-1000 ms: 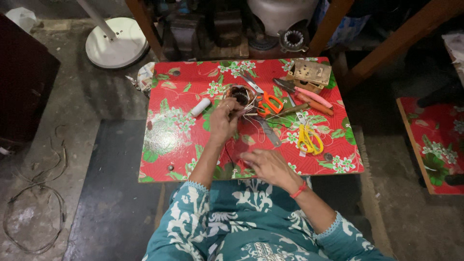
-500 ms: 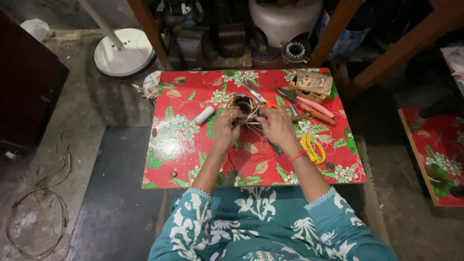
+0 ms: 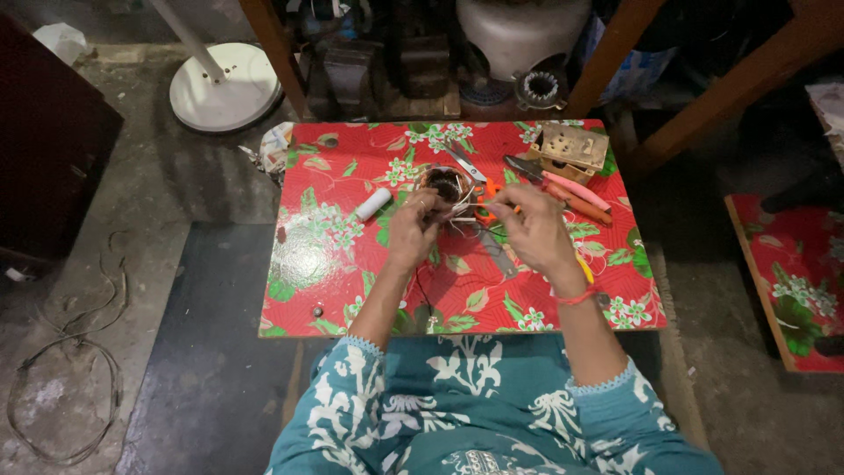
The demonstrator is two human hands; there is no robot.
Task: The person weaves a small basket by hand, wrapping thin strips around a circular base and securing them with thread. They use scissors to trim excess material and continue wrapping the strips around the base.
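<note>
Coil (image 3: pixel 442 183), a round dark winding with thin pale wires trailing from it, sits near the centre of a low table (image 3: pixel 325 290) covered in red floral cloth, toward 12 o'clock from the person's hands. Left hand (image 3: pixel 411 230) lies at about 7 o'clock of the coil, its fingers curled against the coil's near edge and the wire ends; whether they grip or merely touch cannot be told. Right hand (image 3: pixel 532 230) lies at about 4 o'clock of the coil, its thumb and forefinger pinched together on a strand of wire, the other fingers loosely bent. White tube (image 3: pixel 373 204) rests on the cloth at 9 o'clock of the coil, just beside the left hand. Orange-handled scissors (image 3: pixel 486 192) lie at 3 o'clock of the coil, partly hidden by the right hand. Pink-handled pliers (image 3: pixel 563 183) and a second orange-handled tool (image 3: pixel 578 204) lie at 3 o'clock, beyond the scissors. Wooden block (image 3: pixel 573 148) stands at 2 o'clock, near the table's far right corner. White fan base (image 3: pixel 226 86) stands on the floor at 10 o'clock, well apart from the table.
</note>
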